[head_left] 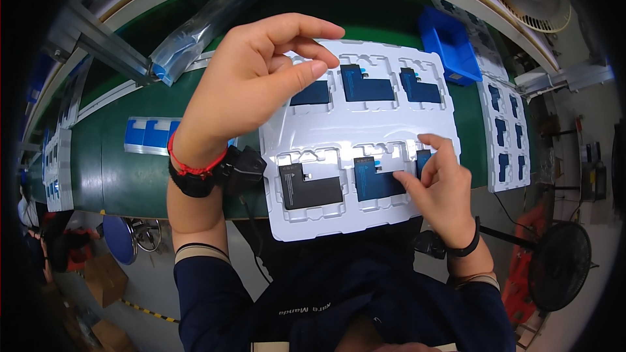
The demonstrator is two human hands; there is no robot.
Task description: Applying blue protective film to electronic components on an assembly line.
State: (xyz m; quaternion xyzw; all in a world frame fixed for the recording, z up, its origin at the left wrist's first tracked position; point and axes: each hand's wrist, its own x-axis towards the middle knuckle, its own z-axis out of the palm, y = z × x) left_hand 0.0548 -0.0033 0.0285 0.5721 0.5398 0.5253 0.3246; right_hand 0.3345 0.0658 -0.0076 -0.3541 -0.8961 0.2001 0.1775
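A white moulded plastic tray (365,129) sits in front of me with several L-shaped flat battery packs in its pockets. Above its upper left pocket hovers my left hand (261,75), fingers curved, thumb apart from the index finger, nothing visible between them. It partly hides a dark pack (312,94). My right hand (443,189) is over the lower right of the tray, thumb and index finger apart. The thumb tip is beside a blue-tinted pack (378,179), and the hand partly covers another pack (422,160). The lower left pack (313,189) looks plain black.
Blue-and-clear film strips (147,135) lie on the green bench (111,182) at left. A clear plastic bag (202,29) is at the back left. A blue bin (450,45) and another filled tray (505,130) are at right. A black fan (559,266) stands lower right.
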